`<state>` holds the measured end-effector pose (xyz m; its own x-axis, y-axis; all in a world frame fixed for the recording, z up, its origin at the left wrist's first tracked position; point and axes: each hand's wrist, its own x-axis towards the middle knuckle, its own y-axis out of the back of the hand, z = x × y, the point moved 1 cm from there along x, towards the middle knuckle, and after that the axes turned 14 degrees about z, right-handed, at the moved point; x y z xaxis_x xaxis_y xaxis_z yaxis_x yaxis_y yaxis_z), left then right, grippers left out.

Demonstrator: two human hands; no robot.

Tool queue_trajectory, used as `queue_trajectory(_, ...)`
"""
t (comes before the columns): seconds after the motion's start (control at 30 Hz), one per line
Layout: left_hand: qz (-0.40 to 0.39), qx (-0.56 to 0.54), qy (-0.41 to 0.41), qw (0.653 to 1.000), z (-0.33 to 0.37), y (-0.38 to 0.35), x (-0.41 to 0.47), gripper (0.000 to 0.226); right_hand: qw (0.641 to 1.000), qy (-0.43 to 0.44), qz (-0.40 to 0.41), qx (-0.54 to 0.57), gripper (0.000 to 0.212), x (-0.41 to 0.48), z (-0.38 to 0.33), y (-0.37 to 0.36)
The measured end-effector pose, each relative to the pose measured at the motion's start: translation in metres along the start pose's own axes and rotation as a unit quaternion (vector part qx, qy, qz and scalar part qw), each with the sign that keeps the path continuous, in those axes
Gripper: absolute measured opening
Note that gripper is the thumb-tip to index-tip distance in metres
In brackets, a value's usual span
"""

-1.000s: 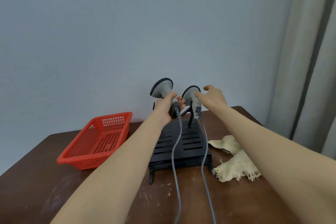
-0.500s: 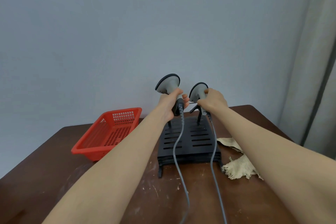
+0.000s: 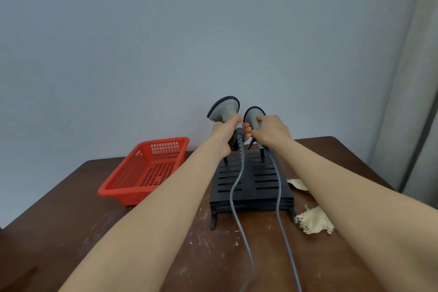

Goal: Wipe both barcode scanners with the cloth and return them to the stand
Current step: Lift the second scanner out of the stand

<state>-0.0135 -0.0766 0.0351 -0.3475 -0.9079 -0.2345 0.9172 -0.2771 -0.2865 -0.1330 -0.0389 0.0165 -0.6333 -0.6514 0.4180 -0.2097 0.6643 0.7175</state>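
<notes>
The left hand (image 3: 224, 136) grips the left scanner (image 3: 225, 109) and the right hand (image 3: 272, 131) grips the right scanner (image 3: 253, 116) above the black stand (image 3: 251, 187)

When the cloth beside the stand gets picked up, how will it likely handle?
Probably floppy: the cloth lies crumpled and folded on the table, so it should drape rather than hold shape. Likely light, since it looks thin. Its frayed edges may snag on the stand or shed threads.

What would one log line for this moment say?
left hand: grips left scanner | right hand: grips right scanner | cloth: on table, right of stand
</notes>
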Motion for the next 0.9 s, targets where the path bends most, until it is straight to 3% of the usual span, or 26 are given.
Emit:
queue_trajectory(0.2, 0.004, 0.000, 0.003, 1.000, 0.000, 0.000, 0.001, 0.013, 1.000, -0.012, -0.014, 0.010, 0.048, 0.000, 0.004, 0.002)
queue_trajectory(0.33, 0.004, 0.002, -0.002, 1.000, 0.001, -0.001, -0.002, 0.009, 0.999, -0.016, -0.018, 0.023, 0.030, -0.003, 0.007, 0.004)
queue_trajectory(0.63, 0.011, 0.005, -0.004, 1.000, 0.001, 0.000, -0.003, 0.014, 0.999, -0.026, -0.022, 0.010, 0.051, -0.001, 0.011, 0.011)
queue_trajectory(0.9, 0.016, 0.008, -0.006, 1.000, 0.000, 0.000, -0.002, 0.020, 1.000, -0.010, -0.006, -0.006, 0.030, -0.003, 0.013, 0.015)
